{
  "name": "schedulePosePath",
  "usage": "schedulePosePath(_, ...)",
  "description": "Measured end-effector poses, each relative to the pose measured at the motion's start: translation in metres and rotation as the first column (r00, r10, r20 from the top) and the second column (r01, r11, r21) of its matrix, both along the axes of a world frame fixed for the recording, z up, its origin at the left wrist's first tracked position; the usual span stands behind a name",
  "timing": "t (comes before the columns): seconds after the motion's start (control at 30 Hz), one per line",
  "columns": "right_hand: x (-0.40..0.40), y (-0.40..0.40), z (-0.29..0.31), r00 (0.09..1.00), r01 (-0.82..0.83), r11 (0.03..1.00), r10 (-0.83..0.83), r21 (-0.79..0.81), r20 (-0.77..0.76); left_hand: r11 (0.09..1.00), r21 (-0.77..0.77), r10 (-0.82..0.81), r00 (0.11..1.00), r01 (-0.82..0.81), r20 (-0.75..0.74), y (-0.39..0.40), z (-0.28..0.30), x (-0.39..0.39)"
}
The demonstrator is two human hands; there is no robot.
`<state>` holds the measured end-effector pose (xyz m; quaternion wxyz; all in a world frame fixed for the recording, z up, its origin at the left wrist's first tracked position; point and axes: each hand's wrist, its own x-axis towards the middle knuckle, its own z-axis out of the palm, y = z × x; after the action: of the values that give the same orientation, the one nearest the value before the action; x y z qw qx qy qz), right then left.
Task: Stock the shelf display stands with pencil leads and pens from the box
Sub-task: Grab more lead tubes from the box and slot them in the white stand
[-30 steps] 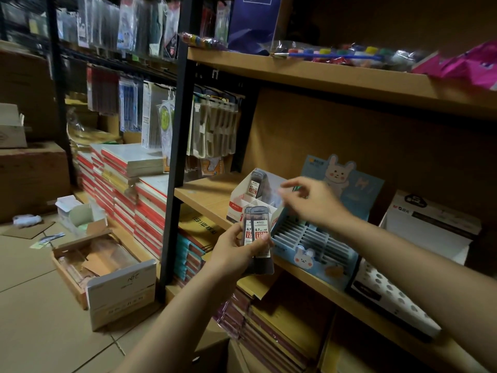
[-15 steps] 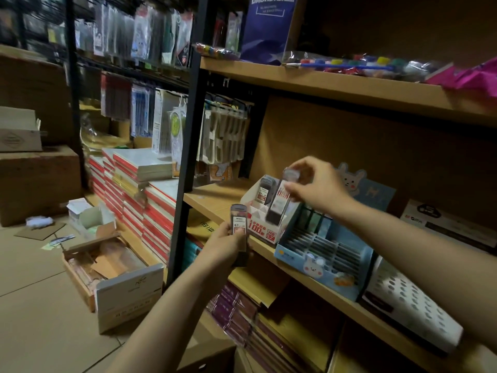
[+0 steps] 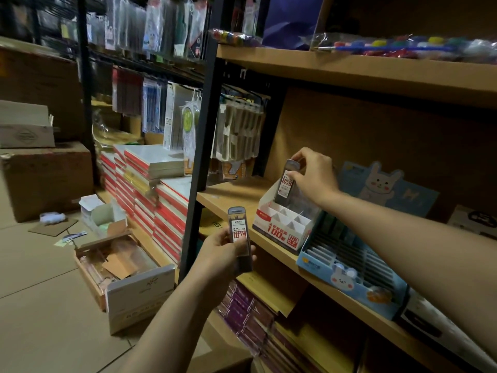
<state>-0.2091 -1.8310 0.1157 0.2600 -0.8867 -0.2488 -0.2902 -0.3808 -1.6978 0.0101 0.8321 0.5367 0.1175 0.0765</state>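
Stocking under way in the head view, early by the look of it. Right hand (image 3: 313,175) pinching the top of a slim dark plastic pencil-lead case with a red-and-white label (image 3: 287,184), fingers curled round its cap, lower end already down inside a rear slot of the white cardboard display stand printed with red "100" lettering (image 3: 282,227) on the wooden middle shelf (image 3: 228,195). Front compartments of that stand showing empty white dividers — most slots yet to fill. Left hand (image 3: 223,251) held lower, in front of the shelf edge, gripping a second lead case of the same kind (image 3: 240,238) upright, thumb and fingers wrapped round its lower half; whether more than one case sits in that grip, impossible to tell. Just beside the white stand to the right, a light-blue cardboard pen stand with a rabbit cut-out (image 3: 349,267), its rows of narrow slots apparently bare, so pens seemingly not begun. Down on the floor to the left, an open brown cardboard box with a white front flap (image 3: 126,275), contents blurred, probably the supply. Case appearance: flat, narrow, rectangular, smoky translucent body, grey cap at the top, label reading 0.7 above a red band — light and rigid, judging by the easy fingertip hold.
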Motion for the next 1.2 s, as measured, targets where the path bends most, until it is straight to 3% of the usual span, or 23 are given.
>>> schedulePosePath(0.4, 0.007, 0.002, -0.025, 0.997, 0.061, 0.994, -0.064, -0.094, -0.037, 1.0, -0.001, -0.021, 1.0, 0.021, -0.002, -0.006, 0.002, -0.001)
schedulePosePath(0.63, 0.01, -0.005, -0.028, 0.992, -0.03, 0.996, 0.02, -0.079, -0.126, 1.0, -0.003, -0.031, 0.999, 0.031, 0.019, -0.006, 0.003, -0.003)
schedulePosePath(0.77, 0.007, -0.013, -0.023, 0.962, -0.057, 0.997, 0.07, 0.056, -0.263, 0.999, 0.028, -0.037, 0.999, 0.036, 0.034, -0.008, 0.006, -0.005)
schedulePosePath(0.87, -0.005, -0.02, -0.012, 0.954, -0.053, 0.984, 0.1, 0.169, -0.282, 0.999, 0.032, -0.034, 0.997, 0.031, 0.07, -0.01, 0.01, -0.006)
schedulePosePath(0.97, -0.035, -0.026, -0.004, 0.872, -0.149, 0.941, 0.27, 0.304, -0.409, 0.997, 0.076, -0.023, 0.992, 0.013, 0.124, -0.012, 0.011, -0.007)
schedulePosePath(1.07, -0.075, -0.031, -0.008, 0.703, -0.337, 0.916, 0.399, 0.218, -0.588, 0.985, 0.168, -0.071, 0.982, 0.041, 0.175, -0.017, 0.012, -0.007)
schedulePosePath(1.2, -0.098, -0.038, -0.015, 0.743, -0.367, 0.923, 0.365, 0.114, -0.56, 0.939, 0.342, -0.109, 0.971, 0.03, 0.214, -0.03, 0.011, -0.007)
